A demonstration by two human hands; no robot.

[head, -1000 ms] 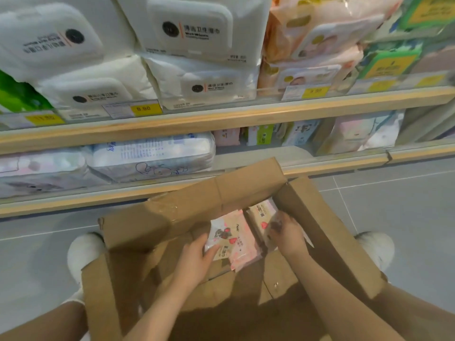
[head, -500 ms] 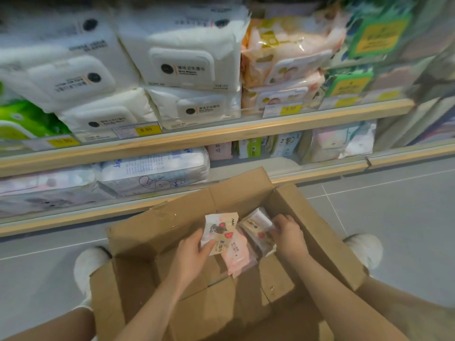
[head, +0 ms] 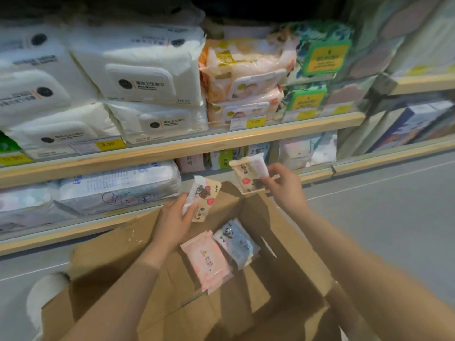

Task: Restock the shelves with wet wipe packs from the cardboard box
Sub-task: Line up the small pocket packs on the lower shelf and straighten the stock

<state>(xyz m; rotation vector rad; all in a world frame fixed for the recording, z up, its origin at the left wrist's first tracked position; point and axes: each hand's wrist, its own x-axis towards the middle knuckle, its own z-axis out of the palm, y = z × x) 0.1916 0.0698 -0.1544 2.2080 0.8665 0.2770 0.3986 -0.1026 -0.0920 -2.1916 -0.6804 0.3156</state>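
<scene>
The cardboard box [head: 283, 244] is standing open on the floor nearest the camera, flaps spread. Inside it, a pink pack [head: 205, 260] and a blue pack [head: 235, 242] are lying side by side on the box bottom; these are waiting to be shelved, so the task is judged partly complete at most.

Above the box's far edge, the left hand [head: 174, 222] is pinching a cream wet wipe pack [head: 203, 200] between thumb and curled fingers, holding it upright over the box rim. The right hand [head: 283, 185] is gripping a second cream pack [head: 250, 174] by its near edge, fingers curled round it, and is carrying it higher and nearer the shelving.

Beyond the hands, the lower shelf [head: 317, 172] is showing a gap beside small packs at its rear; this is the probable destination. The upper shelf [head: 197, 146] is carrying large white packs [head: 147, 75] and is appearing full.
</scene>
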